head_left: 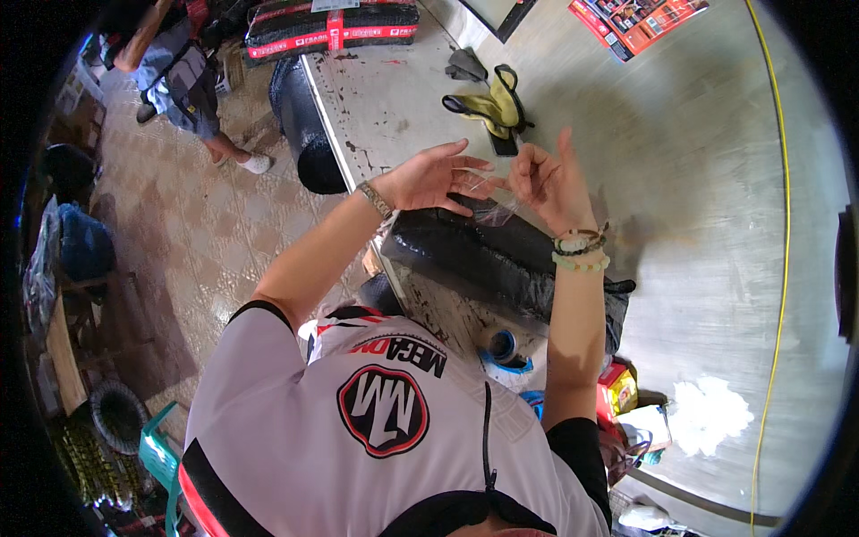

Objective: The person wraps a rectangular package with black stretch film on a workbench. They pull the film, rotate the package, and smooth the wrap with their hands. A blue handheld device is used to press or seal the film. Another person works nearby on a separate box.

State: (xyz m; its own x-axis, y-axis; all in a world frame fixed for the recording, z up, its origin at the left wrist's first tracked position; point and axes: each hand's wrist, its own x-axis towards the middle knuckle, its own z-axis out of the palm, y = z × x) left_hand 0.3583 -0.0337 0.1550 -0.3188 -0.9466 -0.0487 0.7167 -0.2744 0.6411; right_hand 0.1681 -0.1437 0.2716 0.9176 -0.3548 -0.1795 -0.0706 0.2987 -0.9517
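My left hand (443, 178), with a metal watch at the wrist, is held palm inward with its fingers spread. Close to it, my right hand (545, 176) has curled fingers and one digit raised; bracelets circle that wrist. A crumpled piece of clear plastic film (498, 211) hangs between the hands, by the fingers of the right one; whether it also clings to the left is unclear. Under the hands lies a long package in black plastic wrap (470, 250). Beyond them are yellow-and-black gloves or cloth (493, 104) and a dark flat object (503, 144).
A black-wrapped box with red fragile tape (332, 32) stands at the table's far left. Black wrap rolls (312, 141) stand beside the edge. A blue-rimmed tape roll (503, 346) is near my torso. Another person (181, 87) stands upper left. Along the right runs a yellow cord (785, 201).
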